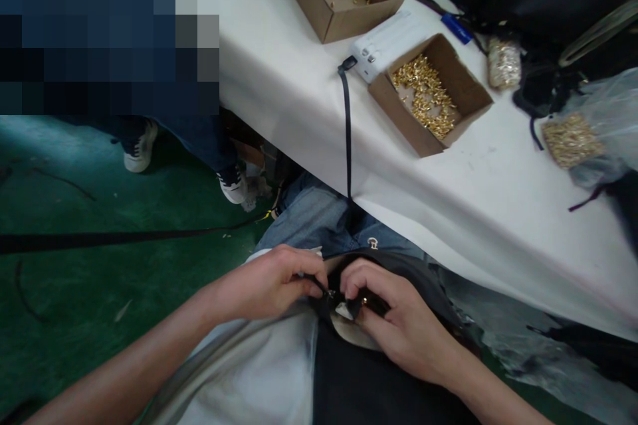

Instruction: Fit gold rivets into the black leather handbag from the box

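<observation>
Pinching a thin dark strip (316,281), the left hand (296,279) is pressing its thumb against its fingers at the lower centre of the frame. Just beside it, the right hand (383,309) is curling its fingers nearly closed around an edge of the black item (366,378), which is lying across the lap at bottom centre. A small gold-coloured piece (365,301) is showing by the right thumb; whether it is being gripped, I cannot tell. The black item's beige lining (351,333) is facing up below the right hand.

A white-covered table (473,206) is stretching across the upper right, where one cardboard box (343,24) at top centre and another box (396,109) nearer the hands are holding small gold-coloured pieces. Between the boxes, a white device (389,43) is lying with a black cable (347,133) hanging from it. Another person (199,136) is standing at upper left on the green floor (100,319).
</observation>
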The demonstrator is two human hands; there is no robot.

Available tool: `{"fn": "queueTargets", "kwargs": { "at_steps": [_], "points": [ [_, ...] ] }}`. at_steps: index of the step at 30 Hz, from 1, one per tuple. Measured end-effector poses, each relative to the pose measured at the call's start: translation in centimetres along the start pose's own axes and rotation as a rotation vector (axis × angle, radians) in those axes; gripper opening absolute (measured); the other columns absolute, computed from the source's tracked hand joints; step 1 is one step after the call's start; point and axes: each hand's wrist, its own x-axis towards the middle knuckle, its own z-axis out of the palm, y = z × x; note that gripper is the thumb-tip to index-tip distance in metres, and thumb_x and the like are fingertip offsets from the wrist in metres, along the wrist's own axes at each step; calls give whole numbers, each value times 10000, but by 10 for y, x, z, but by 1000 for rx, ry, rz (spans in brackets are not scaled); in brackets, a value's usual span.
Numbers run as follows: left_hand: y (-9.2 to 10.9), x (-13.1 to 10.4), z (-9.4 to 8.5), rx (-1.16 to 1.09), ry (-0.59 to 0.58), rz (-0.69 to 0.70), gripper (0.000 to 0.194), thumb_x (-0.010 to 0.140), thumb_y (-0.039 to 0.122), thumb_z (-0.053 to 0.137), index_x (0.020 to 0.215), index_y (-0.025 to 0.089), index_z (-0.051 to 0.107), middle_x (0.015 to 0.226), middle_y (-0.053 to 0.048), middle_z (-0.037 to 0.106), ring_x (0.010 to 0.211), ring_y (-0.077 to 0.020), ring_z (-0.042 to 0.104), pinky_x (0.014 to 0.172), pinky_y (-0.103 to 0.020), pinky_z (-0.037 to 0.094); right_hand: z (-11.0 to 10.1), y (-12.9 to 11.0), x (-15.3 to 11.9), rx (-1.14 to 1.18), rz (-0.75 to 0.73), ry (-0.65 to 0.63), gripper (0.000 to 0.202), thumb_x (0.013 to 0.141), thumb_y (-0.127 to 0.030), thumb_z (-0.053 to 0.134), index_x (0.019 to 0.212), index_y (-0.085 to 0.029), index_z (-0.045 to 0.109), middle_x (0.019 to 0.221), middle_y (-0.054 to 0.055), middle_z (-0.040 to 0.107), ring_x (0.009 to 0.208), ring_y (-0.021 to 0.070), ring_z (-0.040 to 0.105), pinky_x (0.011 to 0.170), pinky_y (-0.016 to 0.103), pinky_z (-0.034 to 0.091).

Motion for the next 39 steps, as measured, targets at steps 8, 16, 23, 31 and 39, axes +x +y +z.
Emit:
{"fn": "queueTargets", "kwargs": {
  "at_steps": [8, 16, 23, 31, 39],
  "points": [
    [-10, 4, 4, -65, 34, -86, 163, 952, 57, 731, 940, 187, 828, 879, 40, 798, 830, -104, 722, 778, -171, 482, -3, 4, 5, 105, -8, -18, 193, 937, -55, 754, 932, -238, 693, 1044, -2, 766, 941, 160, 706, 877, 266, 510],
    [-8, 2, 4, -123, 31, -108, 104, 955, 125, 733, 931, 177, 820, 853, 35, 770, 815, -110, 672, 784, -190, 468, -18, -11, 8, 131, 217, -194, 264, 884, -174, 768, 1123, -252, 690, 1025, -25, 644, 932, 170, 572, 855, 272, 462],
    [-12, 1, 3, -148, -4, -105, 109, 947, 120, 725, 946, 175, 820, 887, 20, 786, 847, -126, 689, 805, -205, 484, -17, -10, 10, 136, 306, -232, 283, 878, -176, 769, 1145, -236, 697, 1036, -15, 634, 952, 171, 555, 862, 270, 451],
    [-20, 2, 3, -230, -28, -123, 89, 944, 156, 737, 966, 170, 822, 931, -13, 808, 878, -154, 712, 843, -236, 522, -13, -3, 7, 263, 276, -188, 287, 871, -249, 816, 995, -235, 557, 959, -21, 559, 855, 153, 492, 748, 253, 450],
    [-17, 2, 0, -208, -38, -113, 86, 966, 173, 727, 946, 169, 810, 922, 2, 788, 897, -150, 693, 858, -234, 499, -10, -14, 7, 150, 282, -178, 457, 895, -169, 738, 1342, -256, 700, 1115, 23, 677, 1017, 191, 645, 936, 326, 528]
  ]
}}
